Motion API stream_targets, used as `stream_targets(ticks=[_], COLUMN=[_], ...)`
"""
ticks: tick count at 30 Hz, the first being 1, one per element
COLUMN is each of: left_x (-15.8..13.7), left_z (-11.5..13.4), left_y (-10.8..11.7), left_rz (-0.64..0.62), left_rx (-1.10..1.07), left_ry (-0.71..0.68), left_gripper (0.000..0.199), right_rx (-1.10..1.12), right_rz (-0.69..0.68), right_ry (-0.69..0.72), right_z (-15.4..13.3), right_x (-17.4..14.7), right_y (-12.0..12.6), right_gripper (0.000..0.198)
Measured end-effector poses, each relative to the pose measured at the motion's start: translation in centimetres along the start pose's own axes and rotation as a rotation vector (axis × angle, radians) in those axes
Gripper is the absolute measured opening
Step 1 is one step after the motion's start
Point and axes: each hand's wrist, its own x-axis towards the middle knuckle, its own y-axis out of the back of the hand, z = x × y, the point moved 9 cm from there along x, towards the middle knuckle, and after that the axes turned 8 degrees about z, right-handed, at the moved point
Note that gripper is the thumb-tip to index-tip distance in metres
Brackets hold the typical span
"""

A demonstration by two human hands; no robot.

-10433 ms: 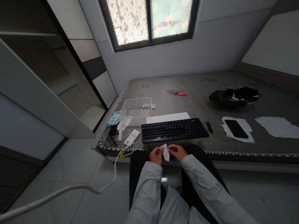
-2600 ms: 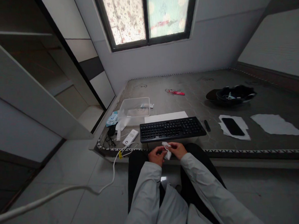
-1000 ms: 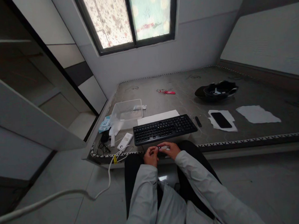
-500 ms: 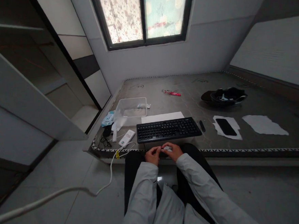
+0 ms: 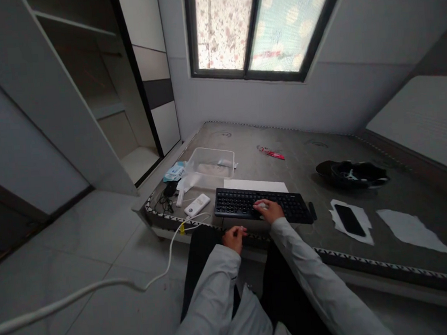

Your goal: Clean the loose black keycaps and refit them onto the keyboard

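My right hand (image 5: 274, 212) is over the middle of the black keyboard (image 5: 235, 202), its fingers closed on a small white wad (image 5: 263, 206) that looks like tissue. Whether the fingertips touch the keys I cannot tell. Just in front of the bed edge, above my lap, my left hand (image 5: 234, 239) is held with thumb and fingers pinched together; anything between them is too small to make out. Behind the keyboard lies a white sheet (image 5: 255, 185), partly covered by it. A small dark stick-like object (image 5: 313, 210) lies at the keyboard's right end.
To the left are a clear plastic box (image 5: 212, 176), a white power bank (image 5: 197, 205) with a white cable (image 5: 171, 253), and dark cords. On the right, a phone (image 5: 349, 220) rests on white paper beside another torn sheet (image 5: 413, 229). Behind them sits a dark cap (image 5: 352, 175).
My hands have parted. The right one has moved forward over the keyboard with the white wad, while the left stays near my lap. The view has turned and tilted slightly.
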Motion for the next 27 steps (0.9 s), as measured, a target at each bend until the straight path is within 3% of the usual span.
stream_targets(ticks=[4,8,27], left_x=[-0.1,0.0,-0.1], left_z=[0.1,-0.1,0.5], left_y=[0.2,0.5,1.0], left_rz=[-0.008,0.001,0.01], left_rx=[0.015,-0.002,0.069], left_ry=[-0.006,-0.009,-0.009], left_gripper=[0.031,0.03,0.033], right_rx=[-0.012,-0.033,-0.217], right_rz=[-0.032,-0.064,-0.127], right_ry=[0.008,-0.023,0.001], right_z=[0.0,0.7,1.7], right_x=[4.0,6.0,6.3], right_y=[-1.2,-2.6,-4.7], right_gripper=[0.022,0.019,0.015])
